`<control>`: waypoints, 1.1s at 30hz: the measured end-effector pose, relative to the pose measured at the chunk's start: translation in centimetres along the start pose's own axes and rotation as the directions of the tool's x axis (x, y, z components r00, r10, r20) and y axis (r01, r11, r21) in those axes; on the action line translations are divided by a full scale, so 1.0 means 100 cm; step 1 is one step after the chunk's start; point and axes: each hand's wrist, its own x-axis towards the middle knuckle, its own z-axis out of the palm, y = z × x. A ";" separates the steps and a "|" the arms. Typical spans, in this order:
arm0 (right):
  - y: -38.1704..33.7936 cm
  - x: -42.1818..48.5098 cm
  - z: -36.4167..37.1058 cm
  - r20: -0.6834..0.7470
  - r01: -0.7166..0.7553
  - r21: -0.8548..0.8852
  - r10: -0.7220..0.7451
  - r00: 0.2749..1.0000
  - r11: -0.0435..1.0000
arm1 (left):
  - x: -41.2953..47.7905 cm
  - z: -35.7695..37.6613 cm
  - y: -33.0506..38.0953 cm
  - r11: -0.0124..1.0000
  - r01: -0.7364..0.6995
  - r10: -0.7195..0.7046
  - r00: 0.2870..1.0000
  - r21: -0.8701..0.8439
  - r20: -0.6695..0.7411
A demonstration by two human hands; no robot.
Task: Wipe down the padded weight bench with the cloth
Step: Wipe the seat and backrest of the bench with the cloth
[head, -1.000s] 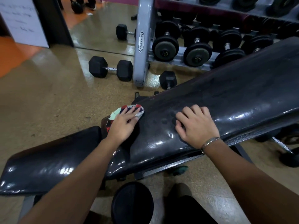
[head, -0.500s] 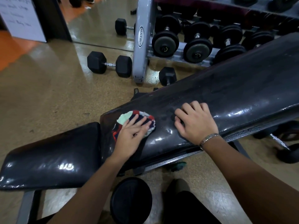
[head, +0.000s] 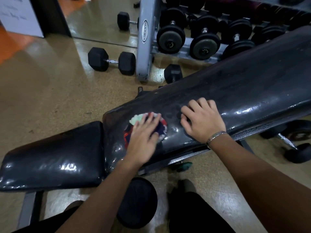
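1. Cloth (head: 137,118), multicoloured and bunched, lies at centre frame on the lower end of the weight bench backrest pad (head: 244,91), near the seat pad (head: 50,153).
2. Left hand (head: 143,133) lies flat on the cloth, blurred. Its fingers (head: 151,119) are straight and press down; cloth shows past the fingertips and on both sides.
3. Right hand (head: 202,121) is just right of the cloth, not touching it. Fingers loosely bent, tips on the pad, holding nothing.

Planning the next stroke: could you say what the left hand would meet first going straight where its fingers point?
The left hand would likely meet only bare backrest pad up to its far edge; the right hand rests beside that line.
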 end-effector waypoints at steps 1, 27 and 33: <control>0.000 0.000 0.000 0.003 -0.001 -0.002 0.001 1.000 1.000 | -0.010 0.007 0.008 0.998 -0.055 0.055 0.998 0.029 0.005; 0.000 0.001 0.001 0.001 -0.008 -0.013 0.008 1.000 1.000 | -0.002 -0.002 0.013 0.915 0.248 -0.300 0.945 0.318 0.127; -0.001 0.000 0.000 -0.018 -0.003 0.017 0.004 1.000 1.000 | -0.014 0.022 0.035 0.966 0.000 -0.006 1.000 0.258 0.023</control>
